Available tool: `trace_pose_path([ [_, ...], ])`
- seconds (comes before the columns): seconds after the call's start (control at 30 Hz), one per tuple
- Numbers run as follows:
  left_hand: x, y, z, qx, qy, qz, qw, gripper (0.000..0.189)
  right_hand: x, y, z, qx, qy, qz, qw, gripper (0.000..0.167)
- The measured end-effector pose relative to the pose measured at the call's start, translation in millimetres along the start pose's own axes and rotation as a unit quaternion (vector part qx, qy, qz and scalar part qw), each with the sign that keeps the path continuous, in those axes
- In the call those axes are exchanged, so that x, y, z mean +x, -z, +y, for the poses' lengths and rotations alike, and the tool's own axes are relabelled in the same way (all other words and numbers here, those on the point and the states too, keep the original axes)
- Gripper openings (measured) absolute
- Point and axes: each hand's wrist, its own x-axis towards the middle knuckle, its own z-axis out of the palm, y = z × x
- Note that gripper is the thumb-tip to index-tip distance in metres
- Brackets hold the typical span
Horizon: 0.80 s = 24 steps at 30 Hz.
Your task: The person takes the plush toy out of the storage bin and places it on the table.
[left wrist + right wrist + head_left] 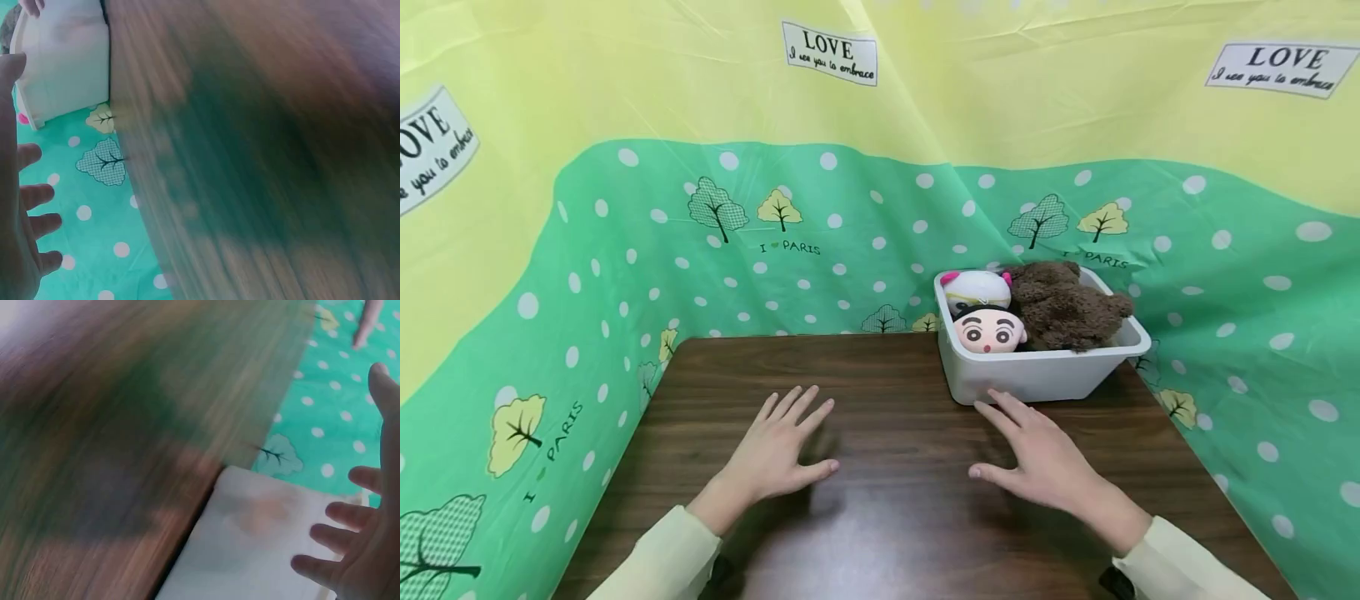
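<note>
My left hand (775, 450) hovers over the left-middle of the brown table, fingers spread and holding nothing. On the other side, my right hand (1045, 458) is spread too, its fingertips close to the front of a white bin (1037, 379); whether they touch it I cannot tell. Inside the bin lie a brown fluffy plush toy (1067, 308), a round plush with a cartoon face (988, 331) and a white plush with pink ears (977, 287). The left wrist view shows the left fingers (39, 195) along its left edge; the right wrist view has the right fingers (350, 515) before the bin's wall.
The bin stands at the back right of the dark wood table (880, 517). A green and yellow printed cloth (850, 217) hangs behind the table and along both sides. Light reflects off the table's front middle.
</note>
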Motion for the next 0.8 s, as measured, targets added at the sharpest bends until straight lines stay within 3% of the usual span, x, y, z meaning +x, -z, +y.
trace_pose_path([
  [0.27, 35.2, 5.8, 5.5, -0.049, 0.010, 0.006, 0.9987, 0.087, 3.5, 16, 9, 0.107, -0.080, 0.073, 0.9883, 0.075],
  [0.43, 64.7, 13.4, 6.6, -0.104, -0.003, -0.003, 0.9945, 0.080, 9.0, 21, 18, 0.184, -0.129, 0.126, 0.9664, 0.059],
  [0.53, 81.2, 17.6, 7.6, -0.153, -0.004, -0.021, 0.9881, 0.075, 11.8, 23, 21, 0.224, -0.170, 0.141, 0.9494, 0.051],
  [0.67, 102.1, 20.1, 12.6, -0.200, 0.001, -0.048, 0.9787, 0.071, 12.6, 23, 27, 0.297, -0.232, 0.149, 0.9140, 0.053],
  [0.8, 122.7, 20.1, 18.6, -0.233, 0.004, -0.066, 0.9703, 0.068, 13.5, 23, 34, 0.407, -0.283, 0.153, 0.8547, 0.058],
])
